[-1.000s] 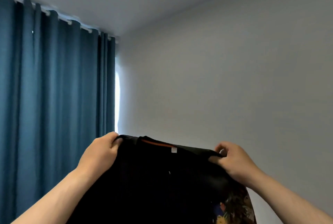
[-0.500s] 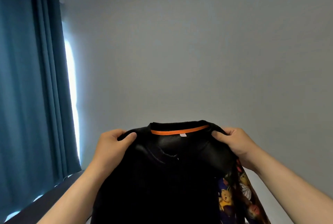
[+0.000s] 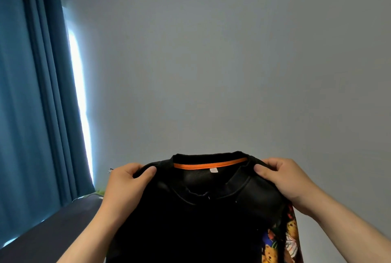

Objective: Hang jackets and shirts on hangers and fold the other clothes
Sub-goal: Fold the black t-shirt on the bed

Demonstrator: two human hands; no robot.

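Lowered slightly, black sweatshirt [image 3: 203,209] hangs collar-up, shoulders level, gripped by left hand [image 3: 124,186] and right hand [image 3: 285,180] fingers.

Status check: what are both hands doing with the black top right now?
Left hand grips left shoulder of black top. Right hand grips right shoulder. Held up, orange-taped collar toward camera. No hanger visible; nothing in the way.

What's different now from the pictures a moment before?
The view swung right and tipped down, so the blue curtain slid toward the left edge and a dark surface appeared. The black top's orange neck tape now shows fully. Left hand and right hand still grip its shoulders.
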